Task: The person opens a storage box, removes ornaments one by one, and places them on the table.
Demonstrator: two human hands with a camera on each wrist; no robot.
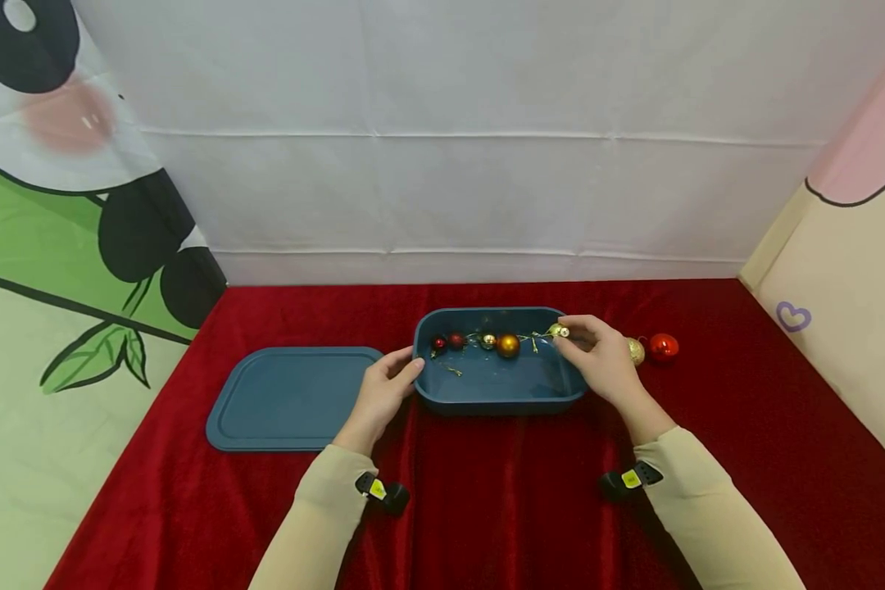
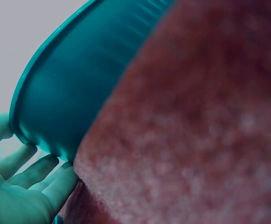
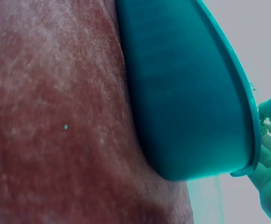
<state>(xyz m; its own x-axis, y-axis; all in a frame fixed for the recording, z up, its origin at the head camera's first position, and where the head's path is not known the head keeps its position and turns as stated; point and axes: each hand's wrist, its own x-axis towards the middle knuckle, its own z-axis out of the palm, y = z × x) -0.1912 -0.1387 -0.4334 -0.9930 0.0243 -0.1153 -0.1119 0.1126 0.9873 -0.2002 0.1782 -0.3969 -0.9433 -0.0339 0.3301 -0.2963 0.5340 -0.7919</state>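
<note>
A blue rectangular box point(image 1: 501, 406) stands uncovered on red cloth. My left hand point(image 1: 383, 387) holds its left end, thumb at the rim and fingers along the outer wall point(image 2: 65, 93). Over the right rim, my right hand point(image 1: 601, 356) pinches a small shiny gold bauble point(image 1: 558, 330) between thumb and fingers. Thin gold ties trail from there towards a larger orange-gold bauble point(image 1: 508, 346) inside the box. Farther left in it lie a small gold bauble point(image 1: 488, 341) and two dark red ones, including a red bauble point(image 1: 456, 340).
To the left of the box lies a flat blue lid point(image 1: 288, 397). Beyond my right hand sit a glittery gold bauble point(image 1: 637, 352), partly hidden, and a shiny red bauble point(image 1: 664, 347). A white cloth wall point(image 1: 413, 197) rises behind the table.
</note>
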